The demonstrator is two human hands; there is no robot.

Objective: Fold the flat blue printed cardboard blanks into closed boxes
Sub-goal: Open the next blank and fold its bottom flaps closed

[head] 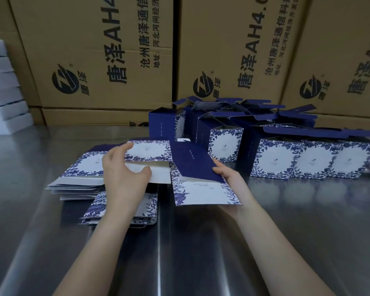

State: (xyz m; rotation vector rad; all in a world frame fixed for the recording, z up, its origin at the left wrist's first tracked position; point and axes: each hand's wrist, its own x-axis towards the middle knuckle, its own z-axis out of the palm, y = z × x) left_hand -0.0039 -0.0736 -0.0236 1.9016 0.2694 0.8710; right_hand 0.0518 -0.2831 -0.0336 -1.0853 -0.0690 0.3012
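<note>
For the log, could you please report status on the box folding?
Left hand and right hand grip one part-opened blank. Flat stack left; boxes behind, tops open. Nothing blocking.

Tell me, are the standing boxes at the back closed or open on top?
Open: on the boxes the top flaps stick up untucked.

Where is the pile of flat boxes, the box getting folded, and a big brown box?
pile of flat blanks (88,165): head view, on the white middle of the top sheet.
blank being folded (192,164): head view, on its dark blue panel.
brown carton (90,60): head view, on its printed front.
</note>
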